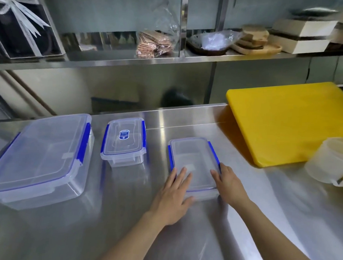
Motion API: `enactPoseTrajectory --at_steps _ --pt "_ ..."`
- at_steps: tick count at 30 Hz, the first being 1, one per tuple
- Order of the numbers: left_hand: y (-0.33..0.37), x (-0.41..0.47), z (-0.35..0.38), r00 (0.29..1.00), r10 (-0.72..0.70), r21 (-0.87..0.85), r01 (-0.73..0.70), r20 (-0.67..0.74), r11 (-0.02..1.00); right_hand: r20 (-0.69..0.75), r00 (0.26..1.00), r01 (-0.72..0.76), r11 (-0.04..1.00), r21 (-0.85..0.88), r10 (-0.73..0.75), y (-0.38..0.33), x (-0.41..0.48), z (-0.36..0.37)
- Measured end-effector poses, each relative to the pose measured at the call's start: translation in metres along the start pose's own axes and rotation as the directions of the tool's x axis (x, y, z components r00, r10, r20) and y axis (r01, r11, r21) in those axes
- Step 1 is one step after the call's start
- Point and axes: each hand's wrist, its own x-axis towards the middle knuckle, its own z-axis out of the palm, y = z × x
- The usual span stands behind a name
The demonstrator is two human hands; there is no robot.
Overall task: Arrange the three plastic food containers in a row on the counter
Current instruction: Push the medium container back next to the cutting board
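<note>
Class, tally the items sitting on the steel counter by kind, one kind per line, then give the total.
Clear containers with blue-clipped lids: 3, namely large, small and medium
Yellow cutting board: 1
Round whitish tub: 1
Total: 5

A yellow cutting board (292, 123) lies beside a round tub (330, 162).
</note>
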Motion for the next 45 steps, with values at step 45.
enactPoseTrajectory --at_steps 45 --pt "-0.025 0.114 0.006 0.980 -0.179 0.056 0.184 -0.084 0.981 -0.065 0.863 0.379 0.726 -0.573 -0.501 -0.012 0.103 0.027"
